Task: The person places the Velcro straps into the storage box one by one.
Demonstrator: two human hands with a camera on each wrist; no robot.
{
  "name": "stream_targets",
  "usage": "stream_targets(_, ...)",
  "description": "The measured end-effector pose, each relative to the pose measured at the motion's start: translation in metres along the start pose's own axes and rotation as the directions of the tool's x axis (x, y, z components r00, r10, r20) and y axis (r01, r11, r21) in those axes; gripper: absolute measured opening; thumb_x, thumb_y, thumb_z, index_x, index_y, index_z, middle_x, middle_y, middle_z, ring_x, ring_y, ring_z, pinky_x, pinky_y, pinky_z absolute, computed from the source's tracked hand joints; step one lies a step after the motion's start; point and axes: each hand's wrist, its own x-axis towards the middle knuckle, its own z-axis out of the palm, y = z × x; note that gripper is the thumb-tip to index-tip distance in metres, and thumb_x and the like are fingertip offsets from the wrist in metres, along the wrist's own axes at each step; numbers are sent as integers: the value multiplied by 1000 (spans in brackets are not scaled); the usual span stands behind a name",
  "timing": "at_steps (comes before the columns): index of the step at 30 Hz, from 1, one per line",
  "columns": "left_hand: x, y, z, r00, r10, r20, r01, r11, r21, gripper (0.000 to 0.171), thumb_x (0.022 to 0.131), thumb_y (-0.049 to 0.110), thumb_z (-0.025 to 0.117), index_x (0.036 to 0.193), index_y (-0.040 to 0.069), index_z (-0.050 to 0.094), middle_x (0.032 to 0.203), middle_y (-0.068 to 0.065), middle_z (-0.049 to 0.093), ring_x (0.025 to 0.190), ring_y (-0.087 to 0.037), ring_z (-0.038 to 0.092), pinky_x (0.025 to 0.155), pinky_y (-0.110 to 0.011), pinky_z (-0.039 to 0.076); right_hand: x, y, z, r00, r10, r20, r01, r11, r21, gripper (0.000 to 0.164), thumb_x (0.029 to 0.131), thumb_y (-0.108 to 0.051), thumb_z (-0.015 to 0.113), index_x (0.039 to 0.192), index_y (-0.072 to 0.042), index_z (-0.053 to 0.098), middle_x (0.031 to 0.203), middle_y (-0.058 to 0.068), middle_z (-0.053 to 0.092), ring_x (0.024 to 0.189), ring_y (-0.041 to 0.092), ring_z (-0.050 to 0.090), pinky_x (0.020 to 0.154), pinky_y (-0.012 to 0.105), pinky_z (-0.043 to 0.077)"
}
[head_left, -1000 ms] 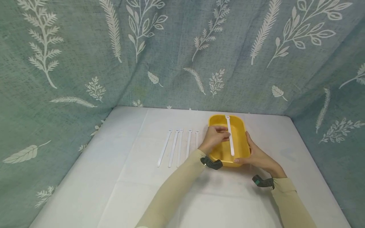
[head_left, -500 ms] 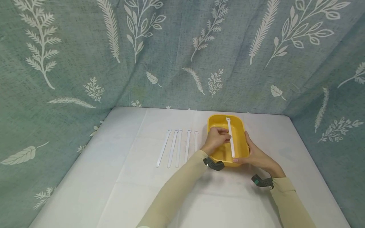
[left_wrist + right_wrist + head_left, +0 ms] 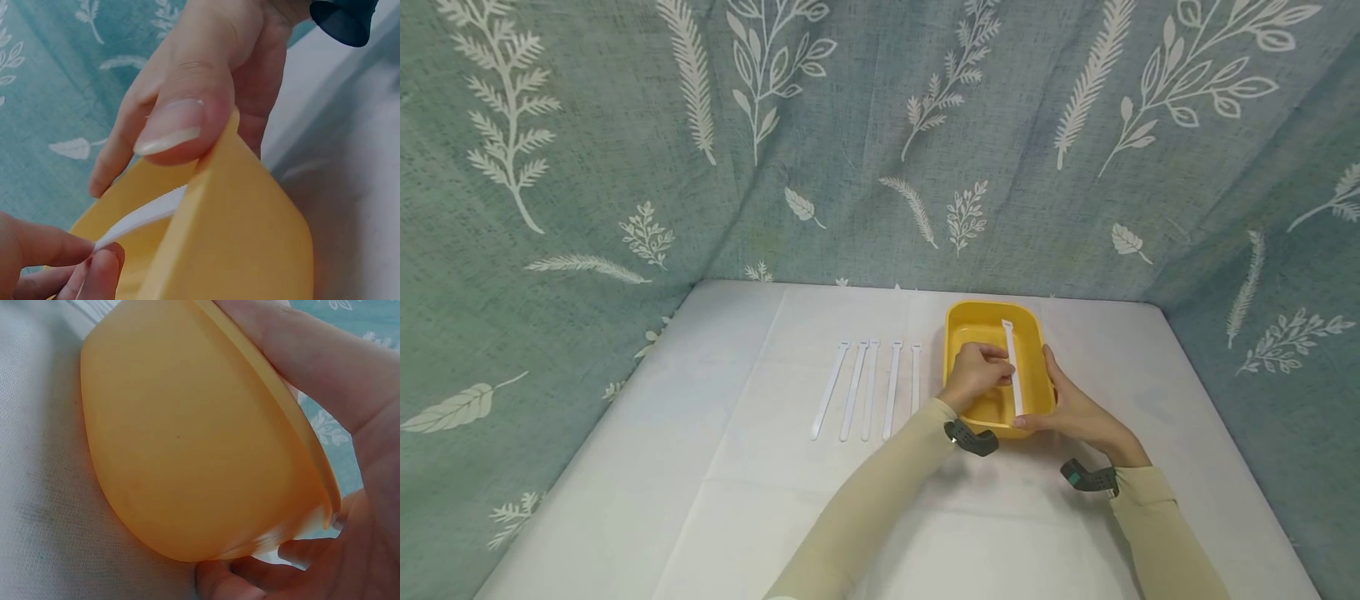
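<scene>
A plain white flat strap (image 3: 1011,350), with a wider slotted head at its far end, runs near to far within the right half of a yellow rectangular tub (image 3: 981,316). It is pinched midway and bows slightly. The tub has rounded corners and stands open-topped on the worktop's (image 3: 760,508) far right.

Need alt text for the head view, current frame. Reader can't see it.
A person's left hand pinches a white strap in a yellow tray while the right hand grips the tray's right side. Five more white straps lie side by side to the tray's left on a white table, before a leaf-print curtain.
</scene>
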Motion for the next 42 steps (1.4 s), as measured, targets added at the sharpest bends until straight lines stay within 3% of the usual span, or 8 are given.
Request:
stream_targets(10, 0, -1, 6, 1000, -25, -8, 25, 999, 25, 20, 90, 5, 77, 108, -2, 74, 92, -11, 78, 73, -16, 76, 72, -30, 64, -1, 1, -1, 1000, 11, -14, -12, 1000, -25, 138, 82, -34, 87, 162, -24, -25, 175, 17, -4, 155, 45, 24, 121, 72, 25)
stream_targets(21, -3, 1, 10, 997, -79, -17, 80, 992, 97, 20, 90, 5, 76, 109, -1, 73, 89, -9, 76, 72, -13, 71, 75, -30, 64, -1, 0, -1, 1000, 2, 0, -2, 1000, -17, 136, 84, -32, 86, 161, -25, -27, 175, 18, -2, 155, 44, 24, 121, 72, 25)
stream_targets(28, -8, 3, 10, 996, -80, -27, 84, 975, 205, 29, 89, 7, 77, 116, -4, 73, 89, -10, 77, 76, -18, 76, 73, -25, 61, -2, 1, 0, 1000, 10, 4, -10, 1000, -12, 136, 84, -33, 85, 161, -24, -27, 175, 18, -4, 155, 44, 25, 121, 71, 26)
stream_targets(35, -8, 1, 11, 998, -63, -26, 68, 953, 296, 26, 87, 6, 79, 110, -4, 76, 80, -11, 78, 69, -14, 73, 67, -20, 56, -2, 1, 0, 1000, 26, 0, -26, 999, -21, 137, 84, -35, 85, 161, -24, -28, 175, 19, -5, 157, 46, 20, 121, 72, 24)
stream_targets(42, -7, 0, 10, 997, -80, 0, 77, 959, 271, 22, 87, 7, 80, 107, -2, 77, 77, -11, 78, 69, -17, 76, 67, -21, 58, -2, 0, -1, 1000, 26, 9, -26, 999, -40, 137, 84, -35, 85, 160, -23, -29, 174, 17, -13, 159, 49, 10, 121, 74, 21)
